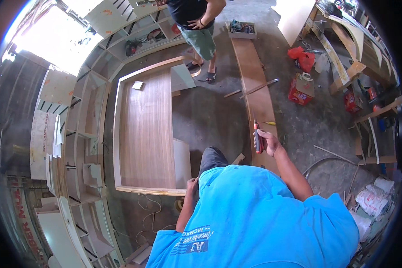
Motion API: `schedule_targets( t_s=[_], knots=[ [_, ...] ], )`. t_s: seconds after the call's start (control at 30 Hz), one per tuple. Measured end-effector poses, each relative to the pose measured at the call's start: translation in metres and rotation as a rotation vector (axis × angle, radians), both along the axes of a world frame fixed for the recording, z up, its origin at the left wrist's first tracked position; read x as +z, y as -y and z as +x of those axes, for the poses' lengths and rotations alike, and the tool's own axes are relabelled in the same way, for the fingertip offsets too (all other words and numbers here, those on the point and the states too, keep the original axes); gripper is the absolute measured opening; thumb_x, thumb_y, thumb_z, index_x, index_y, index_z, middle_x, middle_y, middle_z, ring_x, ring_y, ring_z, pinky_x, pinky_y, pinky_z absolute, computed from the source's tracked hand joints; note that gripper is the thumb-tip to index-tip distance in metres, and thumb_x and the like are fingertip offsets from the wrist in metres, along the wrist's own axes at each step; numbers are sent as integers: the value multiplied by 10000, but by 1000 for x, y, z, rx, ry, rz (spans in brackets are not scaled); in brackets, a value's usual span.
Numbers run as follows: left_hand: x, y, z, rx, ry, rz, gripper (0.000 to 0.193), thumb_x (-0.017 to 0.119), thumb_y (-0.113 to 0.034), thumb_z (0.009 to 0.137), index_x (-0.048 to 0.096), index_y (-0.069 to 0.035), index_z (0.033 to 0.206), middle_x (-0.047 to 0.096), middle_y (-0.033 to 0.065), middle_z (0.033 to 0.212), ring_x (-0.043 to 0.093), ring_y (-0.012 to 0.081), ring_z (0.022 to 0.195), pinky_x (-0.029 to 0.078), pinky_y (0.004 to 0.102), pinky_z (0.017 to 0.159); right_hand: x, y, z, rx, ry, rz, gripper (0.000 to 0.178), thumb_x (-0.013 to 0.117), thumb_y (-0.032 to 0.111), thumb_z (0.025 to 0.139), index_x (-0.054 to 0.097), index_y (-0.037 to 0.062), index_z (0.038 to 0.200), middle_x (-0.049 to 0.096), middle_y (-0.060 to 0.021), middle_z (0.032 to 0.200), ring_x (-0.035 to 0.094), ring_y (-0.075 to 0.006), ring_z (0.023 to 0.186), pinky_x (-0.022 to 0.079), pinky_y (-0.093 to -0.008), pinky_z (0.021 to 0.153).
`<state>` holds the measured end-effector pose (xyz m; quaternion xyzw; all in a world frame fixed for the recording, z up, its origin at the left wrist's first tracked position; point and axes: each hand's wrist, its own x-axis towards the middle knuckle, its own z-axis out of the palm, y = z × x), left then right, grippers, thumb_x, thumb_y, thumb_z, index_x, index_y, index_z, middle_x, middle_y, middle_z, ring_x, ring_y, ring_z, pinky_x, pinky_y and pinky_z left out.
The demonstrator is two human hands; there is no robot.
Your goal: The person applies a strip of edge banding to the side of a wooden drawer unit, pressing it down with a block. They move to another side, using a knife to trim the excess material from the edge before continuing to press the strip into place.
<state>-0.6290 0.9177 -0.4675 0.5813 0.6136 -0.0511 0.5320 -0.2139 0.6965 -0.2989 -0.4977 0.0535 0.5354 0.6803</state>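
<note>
My right hand (267, 142) is closed round a screwdriver (258, 139) with a red and black handle. Its thin shaft points away from me, over a long brown board (250, 73) on the floor. Beside my bent knee, my left hand (192, 185) is curled at the near right corner of a wood-grain cabinet (147, 134). Whatever its fingers grip, if anything, is hidden. The cabinet lies with a raised light rim round its panel, and a small pale block (137, 85) rests on it.
A person in green shorts (201, 42) stands beyond the cabinet. A tool box (242, 29) sits on the board's far end, and a metal bar (260, 88) crosses it. Open shelving (87, 134) lines the left. Red bags (303, 59), a red carton (300, 91) and curved wooden frames (344, 76) are right.
</note>
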Motion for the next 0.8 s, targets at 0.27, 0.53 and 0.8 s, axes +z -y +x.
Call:
schedule_targets(
  t_s=[0.27, 0.53, 0.8],
  knots=[
    [-51, -121, -18, -561, -223, -4, 510, 645, -472, 946, 738, 20, 1043, 738, 176, 882, 699, 273, 818, 558, 402, 717, -3, -111, 37, 23, 71, 26, 285, 650, 366, 998, 574, 102, 1073, 678, -74, 853, 665, -163, 684, 566, -340, 629],
    [-57, -396, 54, -873, -287, 139, 522, 566, -478, 982, 725, 19, 1002, 735, 234, 940, 704, 390, 930, 565, 482, 845, -26, -214, 46, -170, -49, -73, 417, 541, 509, 1030, 608, 98, 1034, 603, -20, 724, 563, -122, 551, 494, -274, 521],
    [7, -555, 248, -655, -143, 228, 474, 611, -438, 974, 736, 19, 994, 743, 210, 969, 726, 335, 898, 574, 441, 810, -37, -318, 72, -219, -148, 26, 407, 532, 505, 1037, 607, 106, 1051, 618, -20, 728, 560, -120, 526, 472, -271, 489]
  ],
)
